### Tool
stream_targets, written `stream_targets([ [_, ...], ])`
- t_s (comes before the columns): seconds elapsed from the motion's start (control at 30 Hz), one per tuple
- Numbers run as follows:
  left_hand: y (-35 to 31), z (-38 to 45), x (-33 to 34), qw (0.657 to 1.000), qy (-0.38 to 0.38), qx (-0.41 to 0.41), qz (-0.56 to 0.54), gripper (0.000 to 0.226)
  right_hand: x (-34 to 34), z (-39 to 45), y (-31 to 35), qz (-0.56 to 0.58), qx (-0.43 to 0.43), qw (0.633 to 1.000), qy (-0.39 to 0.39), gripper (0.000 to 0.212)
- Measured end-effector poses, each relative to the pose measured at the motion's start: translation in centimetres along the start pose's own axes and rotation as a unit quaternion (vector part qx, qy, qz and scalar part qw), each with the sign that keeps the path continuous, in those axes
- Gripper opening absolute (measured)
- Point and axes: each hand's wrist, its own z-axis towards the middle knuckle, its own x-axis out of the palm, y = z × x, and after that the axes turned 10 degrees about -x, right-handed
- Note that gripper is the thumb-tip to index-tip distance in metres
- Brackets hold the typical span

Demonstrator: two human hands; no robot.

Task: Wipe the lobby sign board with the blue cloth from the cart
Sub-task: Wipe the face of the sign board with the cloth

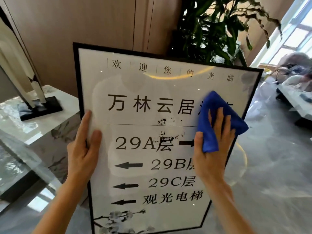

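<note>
The lobby sign board [135, 85] is a tall black-framed white panel with black lettering and arrows, tilted toward me in the middle of the view. My left hand [82, 149] grips its left edge, thumb on the glass. My right hand [211, 149] presses the folded blue cloth [217, 120] flat against the right side of the panel, covering part of the large title line. Dark smudges [163, 122] speckle the glass near the centre, just left of the cloth.
A white marble console [55, 122] with a black-based sculpture [32, 88] stands at the left. A leafy plant [216, 31] rises behind the board. At the right, glossy marble floor [273, 166], a low table [297, 105] and bright windows.
</note>
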Motion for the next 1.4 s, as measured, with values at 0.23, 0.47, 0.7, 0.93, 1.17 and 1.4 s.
stream_targets([
  [0.23,0.8,0.1,0.2,0.999,0.002,0.018,-0.05,0.051,0.4,1.9,-2.8,-0.128,-0.095,0.987,-0.003,0.061],
  [0.47,0.7,-0.1,0.2,0.997,0.012,0.045,-0.062,0.057,3.1,2.4,-0.1,-0.14,-0.067,0.987,-0.035,0.053],
  [0.7,0.6,-0.3,0.3,0.996,0.011,0.059,-0.064,0.063,7.9,0.8,6.2,-0.165,-0.155,0.974,0.013,0.054],
  [0.93,-0.2,-0.3,-0.2,0.995,0.018,0.034,-0.095,0.055,9.5,-1.8,7.2,-0.188,-0.313,0.926,0.094,0.061],
  [1.17,-0.7,-0.3,-0.5,0.994,0.036,0.002,-0.101,0.052,7.2,-2.1,4.0,-0.193,-0.325,0.923,0.075,0.058],
  [1.4,-0.7,-0.2,-0.4,0.995,0.036,0.016,-0.093,0.052,3.7,-1.1,0.6,-0.128,-0.158,0.977,0.068,0.057],
])
